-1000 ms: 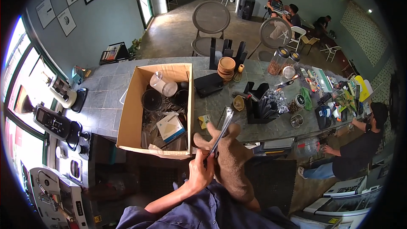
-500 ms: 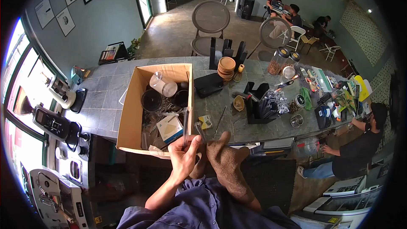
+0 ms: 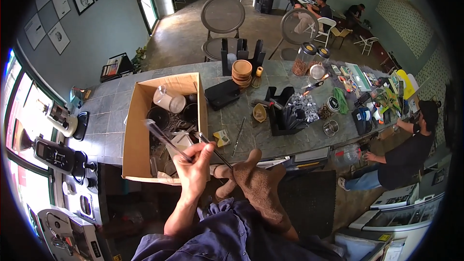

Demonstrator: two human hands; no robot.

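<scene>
My bare left hand (image 3: 194,170) pinches a long, thin, dark, partly see-through stick (image 3: 166,140), blurred by motion, which slants up and left over the open cardboard box (image 3: 134,137). My right hand (image 3: 258,179) wears a brown knitted glove. From its fingers a thin dark rod (image 3: 217,152) with a pale metallic tip slants up and left, near the box's right edge; I cannot tell its exact kind. Inside the box lie a clear jar (image 3: 169,99), dark round cups (image 3: 158,117) and a white carton (image 3: 182,141), the carton partly hidden behind the stick.
Right of the box are a small yellow-and-white packet (image 3: 222,138), a thin twisted rod (image 3: 239,136), a black case (image 3: 222,95) and a black holder (image 3: 285,124) with wrapped utensils. A person (image 3: 403,147) works at the counter's right end.
My left hand has moved slightly left, and its stick has tipped from upright to slanting left over the box. The right hand's rod now slants farther left. The whole view has shifted.
</scene>
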